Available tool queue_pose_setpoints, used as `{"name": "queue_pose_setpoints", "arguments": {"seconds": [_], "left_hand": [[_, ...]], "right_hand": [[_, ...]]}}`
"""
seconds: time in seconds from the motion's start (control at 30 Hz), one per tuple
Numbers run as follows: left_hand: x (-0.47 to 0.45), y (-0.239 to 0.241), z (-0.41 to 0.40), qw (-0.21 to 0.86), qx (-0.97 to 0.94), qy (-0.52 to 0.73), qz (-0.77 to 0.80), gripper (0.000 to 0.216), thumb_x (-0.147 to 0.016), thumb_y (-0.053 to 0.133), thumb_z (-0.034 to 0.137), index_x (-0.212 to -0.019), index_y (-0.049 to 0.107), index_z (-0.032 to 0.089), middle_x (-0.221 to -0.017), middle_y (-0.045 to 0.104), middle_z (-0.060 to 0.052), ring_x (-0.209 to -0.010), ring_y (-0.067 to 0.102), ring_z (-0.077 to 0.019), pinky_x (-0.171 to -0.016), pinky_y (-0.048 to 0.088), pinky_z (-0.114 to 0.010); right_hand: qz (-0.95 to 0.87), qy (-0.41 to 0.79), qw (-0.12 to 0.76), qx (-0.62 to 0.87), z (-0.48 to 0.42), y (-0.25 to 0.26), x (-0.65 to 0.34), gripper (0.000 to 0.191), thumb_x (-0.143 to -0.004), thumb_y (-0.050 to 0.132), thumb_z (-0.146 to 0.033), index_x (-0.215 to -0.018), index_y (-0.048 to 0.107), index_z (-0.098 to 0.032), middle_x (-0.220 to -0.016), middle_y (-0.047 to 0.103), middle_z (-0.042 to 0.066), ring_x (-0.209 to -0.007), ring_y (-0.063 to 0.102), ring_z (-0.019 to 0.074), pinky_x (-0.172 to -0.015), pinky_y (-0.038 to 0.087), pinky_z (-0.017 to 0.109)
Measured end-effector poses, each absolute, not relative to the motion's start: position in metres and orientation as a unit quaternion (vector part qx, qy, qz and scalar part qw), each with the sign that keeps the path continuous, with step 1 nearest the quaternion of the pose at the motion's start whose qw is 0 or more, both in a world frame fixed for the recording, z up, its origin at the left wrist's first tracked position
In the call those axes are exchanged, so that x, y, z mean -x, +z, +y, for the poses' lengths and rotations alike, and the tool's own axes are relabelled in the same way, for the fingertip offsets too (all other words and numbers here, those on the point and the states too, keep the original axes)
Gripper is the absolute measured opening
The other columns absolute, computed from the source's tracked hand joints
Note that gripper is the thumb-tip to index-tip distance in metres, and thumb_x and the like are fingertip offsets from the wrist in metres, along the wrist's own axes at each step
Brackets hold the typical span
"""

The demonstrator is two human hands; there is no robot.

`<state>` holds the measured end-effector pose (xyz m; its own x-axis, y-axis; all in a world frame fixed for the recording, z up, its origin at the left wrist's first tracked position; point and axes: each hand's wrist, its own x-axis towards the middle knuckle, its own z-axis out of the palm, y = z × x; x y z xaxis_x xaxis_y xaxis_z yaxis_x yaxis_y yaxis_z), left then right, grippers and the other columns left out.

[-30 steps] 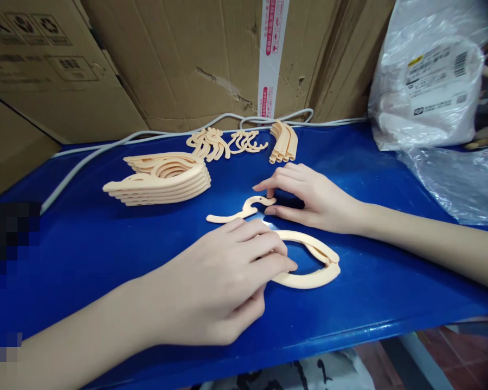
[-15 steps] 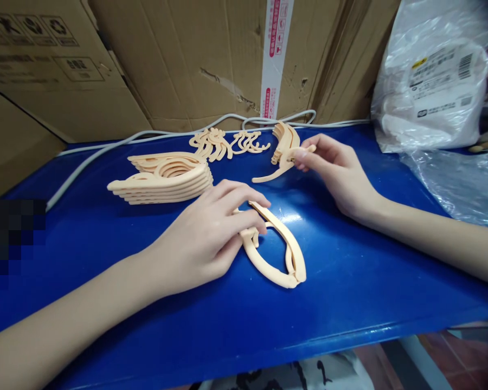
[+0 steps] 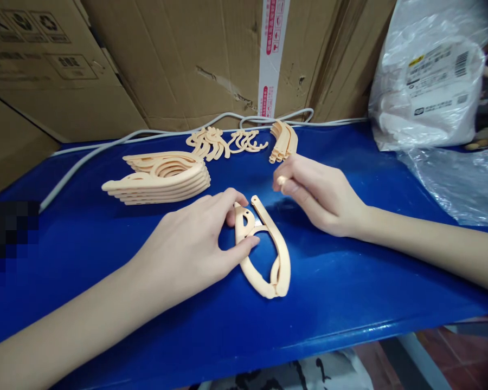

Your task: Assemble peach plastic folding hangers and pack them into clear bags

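Note:
A peach plastic folding hanger frame [image 3: 268, 260] lies on the blue table [image 3: 106, 260], its open ends pointing away from me. My left hand [image 3: 191, 244] pinches the frame's left arm near the top between thumb and fingers. My right hand [image 3: 317, 192] hovers just right of the frame's upper end, fingers curled round a small peach piece [image 3: 281, 180] whose tip shows at the fingertips; the rest of that piece is hidden in the hand.
A stack of peach hanger frames [image 3: 158, 179] sits at the left back. Hook parts [image 3: 223, 142] and a bundle of curved pieces [image 3: 283, 142] lie by the cardboard boxes [image 3: 187, 59]. A white cable [image 3: 106, 146] runs along the back. Plastic bags [image 3: 431, 81] fill the right.
My right hand came back from the curved bundle toward the frame, now closed round a small piece. My left hand turned the frame more upright and shifted its grip to the left arm.

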<state>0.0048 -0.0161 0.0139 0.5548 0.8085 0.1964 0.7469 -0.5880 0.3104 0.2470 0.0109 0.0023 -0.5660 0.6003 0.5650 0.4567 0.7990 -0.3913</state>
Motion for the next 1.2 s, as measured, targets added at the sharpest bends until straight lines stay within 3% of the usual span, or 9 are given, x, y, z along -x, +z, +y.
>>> {"name": "queue_pose_setpoints", "arguments": {"seconds": [0.1,0.23,0.37,0.53,0.7,0.87,0.97,1.1,1.2], "left_hand": [[0.000,0.015,-0.011,0.097,-0.885,0.167,0.424,0.034,-0.090,0.061,0.043,-0.118,0.056,0.024,-0.094,0.066,-0.001,-0.084,0.067,-0.0232,-0.066,0.048,-0.034],[0.003,0.016,-0.005,0.032,-0.908,0.156,0.388,0.020,-0.098,0.050,0.032,-0.110,0.060,0.019,-0.103,0.069,-0.007,-0.094,0.066,-0.0282,-0.076,0.049,-0.041],[0.005,0.014,-0.001,-0.060,-0.914,0.126,0.380,0.024,-0.102,0.042,0.024,-0.104,0.065,0.017,-0.098,0.070,-0.010,-0.088,0.067,-0.0290,-0.070,0.047,-0.040],[0.010,0.013,0.000,-0.152,-0.915,0.103,0.359,0.026,-0.101,0.044,0.018,-0.105,0.069,0.013,-0.094,0.071,-0.012,-0.088,0.069,-0.0324,-0.064,0.048,-0.041],[0.010,0.016,-0.002,-0.198,-0.910,0.089,0.354,0.025,-0.095,0.048,0.009,-0.103,0.071,0.012,-0.092,0.072,-0.011,-0.083,0.069,-0.0320,-0.057,0.049,-0.040],[0.008,0.019,-0.002,-0.220,-0.905,0.086,0.354,0.026,-0.095,0.047,0.009,-0.102,0.071,0.012,-0.095,0.072,-0.012,-0.083,0.069,-0.0321,-0.056,0.050,-0.040],[0.005,0.018,-0.006,-0.207,-0.906,0.129,0.347,0.027,-0.100,0.043,0.013,-0.105,0.069,0.011,-0.100,0.072,-0.013,-0.090,0.069,-0.0327,-0.067,0.054,-0.043],[-0.001,0.015,-0.013,-0.060,-0.929,0.183,0.316,0.026,-0.103,0.050,0.033,-0.114,0.064,0.014,-0.121,0.069,-0.014,-0.111,0.065,-0.0313,-0.091,0.054,-0.047],[-0.003,0.009,-0.016,0.009,-0.941,0.164,0.295,0.026,-0.100,0.054,0.039,-0.110,0.060,0.016,-0.138,0.060,-0.016,-0.135,0.050,-0.0324,-0.109,0.045,-0.051]], "right_hand": [[-0.922,0.045,0.281,0.263,0.016,0.001,-0.247,0.022,-0.106,0.038,-0.026,-0.101,0.058,-0.019,-0.110,0.070,0.012,-0.099,0.062,0.0237,-0.088,0.046,0.040],[-0.935,0.044,0.254,0.243,0.020,0.000,-0.249,0.028,-0.108,0.035,-0.028,-0.095,0.058,-0.019,-0.096,0.070,0.009,-0.089,0.061,0.0222,-0.084,0.043,0.039],[-0.934,0.077,0.255,0.238,0.017,0.002,-0.249,0.029,-0.108,0.037,-0.030,-0.092,0.058,-0.019,-0.080,0.065,0.004,-0.072,0.057,0.0172,-0.073,0.042,0.031],[-0.920,0.107,0.270,0.264,0.013,0.003,-0.249,0.029,-0.107,0.039,-0.030,-0.095,0.062,-0.016,-0.079,0.065,0.004,-0.073,0.060,0.0154,-0.069,0.044,0.026],[-0.902,0.085,0.252,0.341,0.012,0.003,-0.248,0.032,-0.104,0.042,-0.031,-0.084,0.062,-0.016,-0.061,0.056,-0.002,-0.052,0.050,0.0109,-0.054,0.034,0.025],[-0.891,0.067,0.274,0.356,0.012,0.001,-0.246,0.015,-0.095,0.056,-0.030,-0.096,0.060,-0.015,-0.056,0.047,-0.008,-0.046,0.044,0.0079,-0.050,0.032,0.021],[-0.887,0.055,0.288,0.356,0.014,0.001,-0.246,0.012,-0.093,0.056,-0.022,-0.099,0.061,-0.013,-0.060,0.047,-0.008,-0.049,0.043,0.0080,-0.051,0.035,0.021],[-0.878,0.075,0.322,0.345,0.014,0.001,-0.246,0.020,-0.098,0.051,-0.023,-0.106,0.065,-0.010,-0.068,0.054,-0.004,-0.055,0.049,0.0099,-0.057,0.041,0.022],[-0.876,0.082,0.333,0.338,0.014,0.001,-0.247,0.031,-0.105,0.042,-0.026,-0.115,0.065,-0.009,-0.089,0.069,0.006,-0.079,0.065,0.0154,-0.073,0.048,0.026]]}}
